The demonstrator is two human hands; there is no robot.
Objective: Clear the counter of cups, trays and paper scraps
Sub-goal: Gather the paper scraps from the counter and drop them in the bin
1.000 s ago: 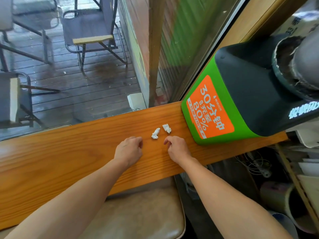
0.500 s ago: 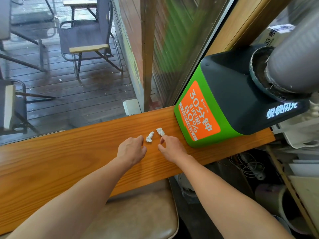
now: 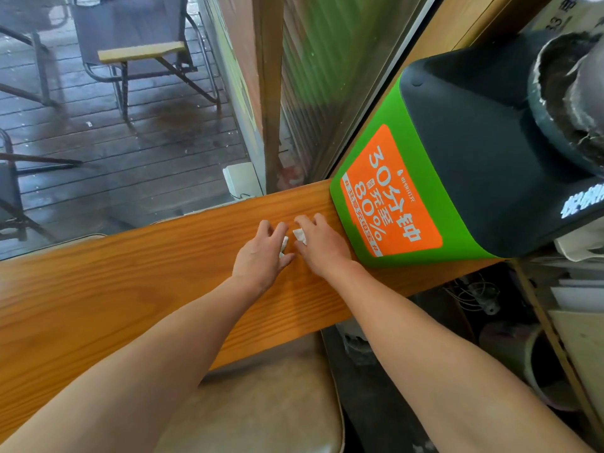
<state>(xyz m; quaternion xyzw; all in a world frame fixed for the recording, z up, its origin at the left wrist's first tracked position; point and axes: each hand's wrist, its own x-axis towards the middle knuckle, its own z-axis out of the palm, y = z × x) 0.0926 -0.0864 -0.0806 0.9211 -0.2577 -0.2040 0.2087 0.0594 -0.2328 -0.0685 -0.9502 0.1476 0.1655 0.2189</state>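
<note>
Two small crumpled white paper scraps lie side by side on the wooden counter (image 3: 130,273), close to its right end. My left hand (image 3: 261,258) covers the left scrap (image 3: 283,247), which shows between its thumb and forefinger. My right hand (image 3: 323,248) rests on the counter just to the right and pinches the right scrap (image 3: 300,236) between thumb and forefinger. The two hands almost touch each other. I see no cups or trays.
A green and black charging kiosk (image 3: 457,165) with an orange label stands on the counter just right of my right hand. A window (image 3: 163,142) runs along the counter's far edge. A padded stool seat (image 3: 261,407) sits below the near edge. Clutter fills the lower right.
Both hands have moved forward from just short of the scraps and closed around them, one scrap in each hand. The scraps are now mostly covered by the fingers.
</note>
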